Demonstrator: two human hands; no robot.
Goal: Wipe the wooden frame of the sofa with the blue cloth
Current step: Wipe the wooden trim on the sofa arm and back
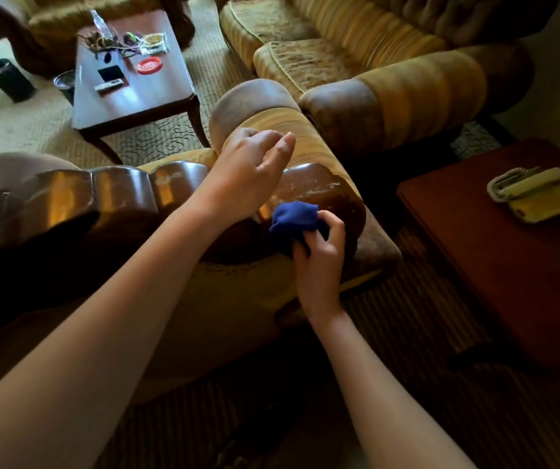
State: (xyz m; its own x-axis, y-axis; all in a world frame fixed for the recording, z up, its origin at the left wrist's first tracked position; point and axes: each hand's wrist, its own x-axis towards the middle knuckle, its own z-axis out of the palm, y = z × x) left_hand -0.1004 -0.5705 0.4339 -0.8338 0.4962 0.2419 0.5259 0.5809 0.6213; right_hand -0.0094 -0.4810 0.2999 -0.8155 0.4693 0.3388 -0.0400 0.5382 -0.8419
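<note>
While the right hand (319,252) works the cloth (293,221) at the corner of the frame (119,194), the main risk noted is a loss of contact. The cloth is bunched into a small wad, so only a little of it meets the wood, and a stroke along the scalloped top rail would likely skip the dips between the lobes. Pale scuffs or residue show on the frame (309,187) just above the cloth; a light pass may leave these in place. The wad could also slide off the rounded corner onto the yellow upholstery (238,286) below, where any grime would transfer to the fabric.

Right hand: fingers curled round the cloth from below and from the right, gripping it, with the wad pressed against the dark wood at the right end of the sofa back. How firmly it bears on the wood cannot be judged.

Left hand (254,167): loosely curled and holding nothing. It sits over the top of the frame, near the armrest (271,130); whether it rests on the wood or hovers above it cannot be told from this view.

Nearby items, not involved: a worktop (156,93) with clutter beyond the sofa, and a red worktop (508,265) to the right.
</note>
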